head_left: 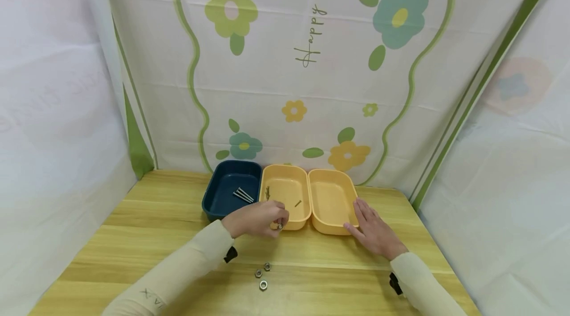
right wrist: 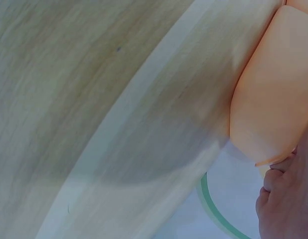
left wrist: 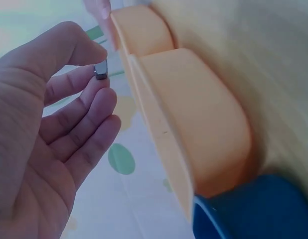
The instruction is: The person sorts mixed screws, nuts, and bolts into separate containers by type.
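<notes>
Apparently sorting, pinching a nut (left wrist: 101,70) with left hand (head_left: 257,218), resting straight-fingered right hand (head_left: 376,234) on rightmost tray (head_left: 331,193), probably needing transfer and release next.

The nearer yellow bin (right wrist: 273,84) (right wrist view) is cut off by the right edge.

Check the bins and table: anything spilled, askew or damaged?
Nothing looks damaged or clearly spilled. Mildly odd: one screw in the middle bin lies apart from the cluster at left. Three nuts sit loose on the table, but close together, so probably set out, not spilled.
</notes>
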A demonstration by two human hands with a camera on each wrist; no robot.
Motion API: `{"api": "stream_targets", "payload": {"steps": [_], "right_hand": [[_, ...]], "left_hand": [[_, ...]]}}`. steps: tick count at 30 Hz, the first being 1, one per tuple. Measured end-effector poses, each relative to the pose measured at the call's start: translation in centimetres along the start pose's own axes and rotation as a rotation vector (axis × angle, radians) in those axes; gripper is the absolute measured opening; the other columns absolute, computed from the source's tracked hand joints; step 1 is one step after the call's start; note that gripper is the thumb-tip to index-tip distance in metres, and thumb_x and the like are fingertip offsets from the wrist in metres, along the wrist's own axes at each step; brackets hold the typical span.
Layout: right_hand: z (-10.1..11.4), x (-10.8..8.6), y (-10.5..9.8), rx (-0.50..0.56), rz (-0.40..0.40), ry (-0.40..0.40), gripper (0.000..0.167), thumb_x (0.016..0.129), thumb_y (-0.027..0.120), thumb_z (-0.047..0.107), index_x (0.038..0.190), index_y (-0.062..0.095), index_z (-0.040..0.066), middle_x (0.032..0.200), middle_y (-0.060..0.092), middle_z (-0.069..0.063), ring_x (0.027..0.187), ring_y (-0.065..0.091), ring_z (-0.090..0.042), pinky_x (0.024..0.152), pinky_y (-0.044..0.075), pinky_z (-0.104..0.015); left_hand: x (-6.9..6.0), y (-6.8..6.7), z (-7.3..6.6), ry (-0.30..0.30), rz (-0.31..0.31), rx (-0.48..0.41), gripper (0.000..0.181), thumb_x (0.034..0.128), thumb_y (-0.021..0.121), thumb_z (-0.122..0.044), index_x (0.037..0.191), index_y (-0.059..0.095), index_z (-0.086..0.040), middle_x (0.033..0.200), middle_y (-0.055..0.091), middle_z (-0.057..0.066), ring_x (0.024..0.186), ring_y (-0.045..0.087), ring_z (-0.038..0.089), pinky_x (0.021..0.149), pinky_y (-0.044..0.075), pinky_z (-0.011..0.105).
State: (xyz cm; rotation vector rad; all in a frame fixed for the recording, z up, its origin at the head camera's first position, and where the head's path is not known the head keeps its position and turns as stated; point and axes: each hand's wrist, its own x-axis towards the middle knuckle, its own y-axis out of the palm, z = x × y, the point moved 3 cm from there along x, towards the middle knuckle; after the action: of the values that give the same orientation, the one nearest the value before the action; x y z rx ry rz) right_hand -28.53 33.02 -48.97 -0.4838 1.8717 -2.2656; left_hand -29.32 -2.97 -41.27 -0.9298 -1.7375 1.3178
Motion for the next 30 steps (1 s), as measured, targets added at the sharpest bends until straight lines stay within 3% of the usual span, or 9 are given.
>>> {"api": "stream_targets", "payload": {"steps": [15,23,30], "right_hand": [[0.1,0.0,0.0,-0.003,0.0,0.005,0.086,0.11,0.046,0.054,0.163,0.022,-0.008,0.173,0.02,-0.027,0.161,0.021,-0.045,0.128,0.024,-0.062],[0.2,-0.2,-0.1,-0.002,0.009,0.005,0.086,0.11,0.046,0.054,0.164,0.022,-0.009,0.173,0.019,-0.027,0.161,0.021,-0.045,0.128,0.024,-0.062],[0.0,0.0,0.0,0.0,0.005,0.004,0.086,0.11,0.046,0.054,0.164,0.021,-0.008,0.174,0.019,-0.027,0.162,0.02,-0.045,0.128,0.023,-0.063]], "left_hand": [[5.9,-0.7,1.0,0.003,-0.077,0.027,0.007,0.0888,0.076,-0.013,0.095,0.073,-0.012,0.091,0.068,-0.002,0.08,0.054,0.006,0.072,0.048,0.014],[8.8,-0.1,1.7,0.007,-0.104,0.037,0.003,0.0903,0.071,-0.01,0.091,0.069,-0.011,0.086,0.062,-0.001,0.075,0.048,0.009,0.068,0.041,0.017],[10.6,0.4,2.0,-0.038,-0.106,0.01,0.005,0.0901,0.074,-0.009,0.09,0.07,-0.011,0.089,0.067,0.004,0.077,0.048,0.009,0.069,0.04,0.018]]}}
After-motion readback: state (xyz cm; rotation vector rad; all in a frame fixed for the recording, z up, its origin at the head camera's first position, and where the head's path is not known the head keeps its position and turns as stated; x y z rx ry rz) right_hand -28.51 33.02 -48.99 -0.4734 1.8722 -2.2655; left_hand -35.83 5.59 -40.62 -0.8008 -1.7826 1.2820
